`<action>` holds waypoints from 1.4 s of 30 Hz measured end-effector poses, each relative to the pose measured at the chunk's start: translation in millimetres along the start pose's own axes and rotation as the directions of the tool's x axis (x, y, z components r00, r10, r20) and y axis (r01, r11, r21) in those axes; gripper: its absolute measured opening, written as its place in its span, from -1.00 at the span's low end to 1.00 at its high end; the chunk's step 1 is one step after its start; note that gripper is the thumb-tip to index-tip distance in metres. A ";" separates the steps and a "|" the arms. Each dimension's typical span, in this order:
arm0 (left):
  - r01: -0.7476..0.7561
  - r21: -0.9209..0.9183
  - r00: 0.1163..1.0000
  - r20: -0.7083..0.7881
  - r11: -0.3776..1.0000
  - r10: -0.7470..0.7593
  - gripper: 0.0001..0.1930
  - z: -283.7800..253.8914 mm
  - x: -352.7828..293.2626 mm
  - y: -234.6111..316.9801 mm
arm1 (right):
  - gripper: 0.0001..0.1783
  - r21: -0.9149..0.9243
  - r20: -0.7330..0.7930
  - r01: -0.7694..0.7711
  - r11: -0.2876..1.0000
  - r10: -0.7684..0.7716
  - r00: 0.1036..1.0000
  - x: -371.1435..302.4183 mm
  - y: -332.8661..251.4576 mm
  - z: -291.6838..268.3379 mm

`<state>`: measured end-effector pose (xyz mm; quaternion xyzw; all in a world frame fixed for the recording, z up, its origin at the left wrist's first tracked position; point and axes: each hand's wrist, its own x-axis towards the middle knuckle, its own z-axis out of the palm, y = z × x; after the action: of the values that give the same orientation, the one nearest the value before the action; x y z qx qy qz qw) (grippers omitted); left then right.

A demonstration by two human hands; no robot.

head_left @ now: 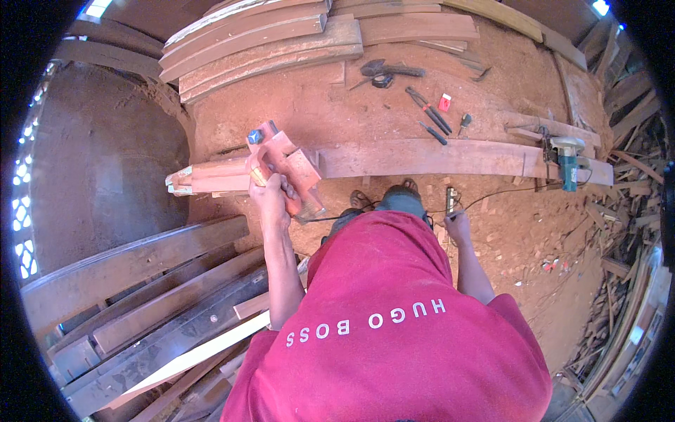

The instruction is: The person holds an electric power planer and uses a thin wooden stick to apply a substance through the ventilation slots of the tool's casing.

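Observation:
My left hand (268, 197) grips the handle of an orange-red electric hand planer (299, 169) with a blue knob. The planer is held over the left part of a long wooden plank (422, 157) that runs across in front of my legs. A black cord leads from the planer's rear toward my legs. Lower and to the right, my right hand (457, 226) is closed round a dark plug-like end of a black cord. Just beyond its fingers is a narrow power strip (451, 200). The fingers partly hide the cord end, and I cannot tell whether it touches the strip.
Beyond the plank lie a dark hammer-like tool (391, 70), red-and-black pliers (429, 111) and a small red-and-white box (445, 103). A teal power tool (568, 169) rests at the plank's right end. Boards are stacked at the back (274, 49) and lower left (140, 267); scrap wood lines the right.

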<state>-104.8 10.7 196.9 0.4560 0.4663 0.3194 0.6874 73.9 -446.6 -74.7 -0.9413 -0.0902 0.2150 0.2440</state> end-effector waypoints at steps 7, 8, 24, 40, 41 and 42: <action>-0.011 -0.062 0.999 -0.038 0.998 0.008 -0.84 -11.2 13.4 -4.6 | -0.82 0.094 -0.038 0.058 0.994 -0.054 0.998 5.4 0.1 -2.3; -0.006 -0.070 1.000 -0.023 0.998 0.004 -0.84 -14.6 14.8 -5.1 | -0.82 0.114 -0.010 0.021 0.993 -0.020 1.000 4.0 1.8 -0.3; -0.003 -0.116 1.000 -0.014 0.993 0.002 -0.84 -13.2 12.7 -4.5 | -0.79 0.118 0.018 -0.046 0.992 0.044 0.999 -1.1 -23.2 -12.7; -0.012 -0.089 1.000 -0.025 0.996 0.010 -0.88 -15.6 16.0 -8.1 | -0.79 0.019 -0.030 0.008 1.000 -0.007 1.000 0.2 -8.6 1.9; 0.002 -0.074 1.000 -0.028 0.997 -0.004 -0.88 -16.0 16.2 -7.9 | -0.79 0.025 -0.033 0.021 0.999 -0.020 0.999 1.0 -8.7 2.1; 0.015 -0.059 0.999 -0.031 0.998 -0.017 -0.88 -16.0 16.7 -7.2 | -0.78 0.032 -0.038 0.035 0.999 -0.033 0.999 1.8 -9.0 2.3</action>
<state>-113.7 27.6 182.1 0.4267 0.4709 0.3348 0.6958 73.9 -437.3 -72.7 -0.9394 -0.0981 0.1947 0.2646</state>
